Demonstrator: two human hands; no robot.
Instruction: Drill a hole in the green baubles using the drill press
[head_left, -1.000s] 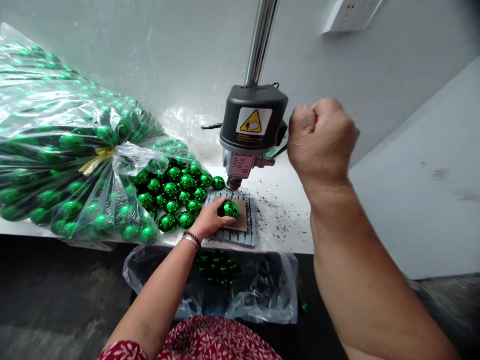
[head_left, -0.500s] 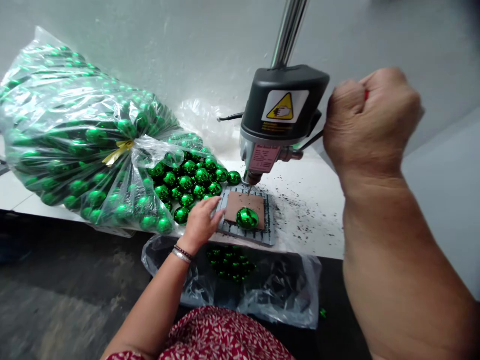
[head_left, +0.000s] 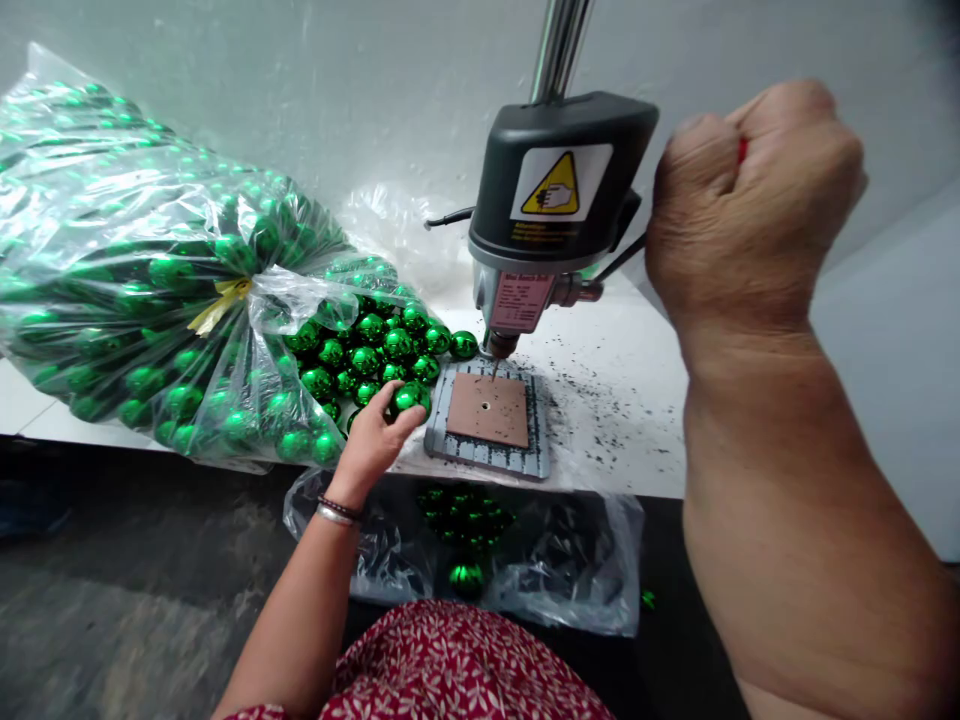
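Note:
My left hand (head_left: 379, 432) has its thumb and fingers round a shiny green ball (head_left: 410, 400), beside a pile of similar balls (head_left: 371, 358). My right hand (head_left: 754, 210) is closed in a fist round the lever (head_left: 624, 258) of a small bench drill (head_left: 562, 190). The drill's bit points down over a brown square board (head_left: 489, 410) with a small hole, on a grey slotted plate (head_left: 538, 462). No ball sits on the board.
A large clear bag of green balls (head_left: 150, 270), tied with yellow ribbon, lies at the left. Dark shavings dot the white table (head_left: 645, 370). Below its front edge, an open plastic bag (head_left: 600, 590) holds more balls.
The ball on the board is gone, and another ball shows lower in the bag below. My left hand moved left and took hold of a ball. My right hand still grips the lever.

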